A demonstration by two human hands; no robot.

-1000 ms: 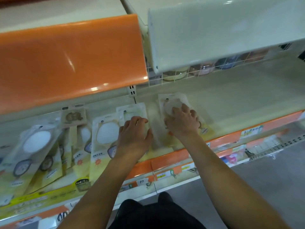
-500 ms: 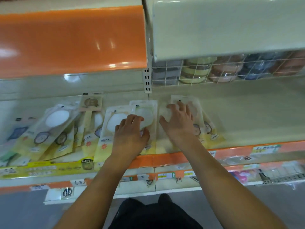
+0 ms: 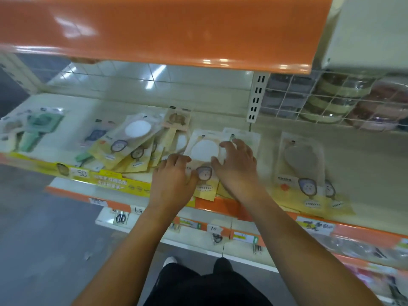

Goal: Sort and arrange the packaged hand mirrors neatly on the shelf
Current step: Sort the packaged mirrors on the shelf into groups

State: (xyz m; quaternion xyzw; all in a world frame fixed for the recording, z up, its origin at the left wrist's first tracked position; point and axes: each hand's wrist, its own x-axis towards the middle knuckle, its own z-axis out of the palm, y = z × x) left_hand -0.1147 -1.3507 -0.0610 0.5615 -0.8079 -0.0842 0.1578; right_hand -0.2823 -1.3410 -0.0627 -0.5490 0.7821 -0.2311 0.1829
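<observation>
A yellow mirror pack on the shelf is flanked by both hands. The left hand is laid on its left edge, fingers bent but grasping nothing; the right hand is spread flat on its right side. Its long axis runs front to back, round mirror end rearward. A price tag below reads "10".

The left hand covers the lower left corner of the white-disc mirror pack, and the right hand hides most of the pack behind it. In the fanned pile each pack overlaps the next, so their count cannot be told. Price tags on the shelf edge are too blurred to read. Goods behind the wire grid are smeared, and the picture's right edge cuts them off
</observation>
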